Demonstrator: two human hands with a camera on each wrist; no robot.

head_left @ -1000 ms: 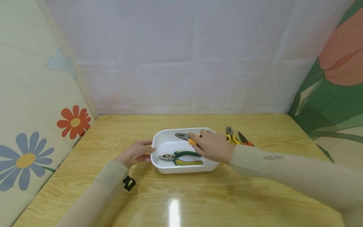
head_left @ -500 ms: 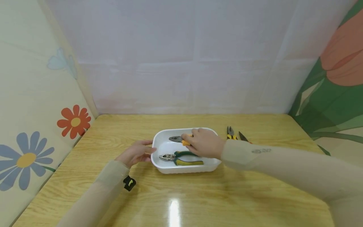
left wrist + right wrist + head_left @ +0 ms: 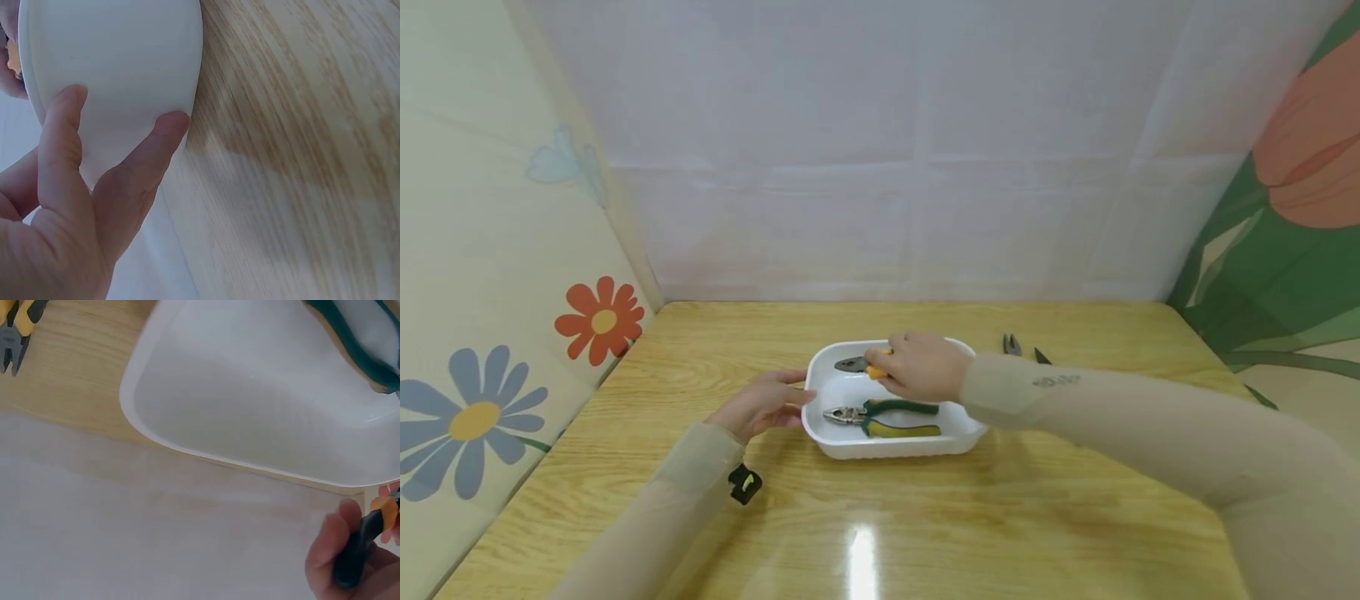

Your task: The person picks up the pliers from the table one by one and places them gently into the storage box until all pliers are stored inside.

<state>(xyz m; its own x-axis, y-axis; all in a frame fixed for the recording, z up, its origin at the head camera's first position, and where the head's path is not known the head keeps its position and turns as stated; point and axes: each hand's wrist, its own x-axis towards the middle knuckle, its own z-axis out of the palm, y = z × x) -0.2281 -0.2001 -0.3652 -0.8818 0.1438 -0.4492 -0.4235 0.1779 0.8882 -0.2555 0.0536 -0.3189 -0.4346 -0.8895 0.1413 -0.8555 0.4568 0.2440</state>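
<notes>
My right hand [image 3: 928, 367] grips a pair of pliers [image 3: 850, 365] by its orange and black handles, its dark jaws pointing left over the back of a white tray [image 3: 889, 447]. In the right wrist view, the dark handle end [image 3: 351, 561] sticks out of the curled fingers. Whether these pliers touch the tray is unclear. Another pair of pliers, with green and yellow handles [image 3: 901, 431] and silver jaws, lies along the tray's front side. At the tray's left end, my left hand [image 3: 760, 406] rests against the wall with extended fingers [image 3: 62, 150].
To the right, behind my right sleeve, dark-jawed pliers [image 3: 1012, 344] and a dark pointed tool tip [image 3: 1042, 357] lie on the wooden table [image 3: 730, 533]. Yellow and black handles show on those pliers [image 3: 14, 340] in the right wrist view. A pale cloth wall stands behind.
My right hand has moved left over the tray with the pliers. Its sleeve now covers more of the tools on the right. The left hand and tray have stayed nearly still.
</notes>
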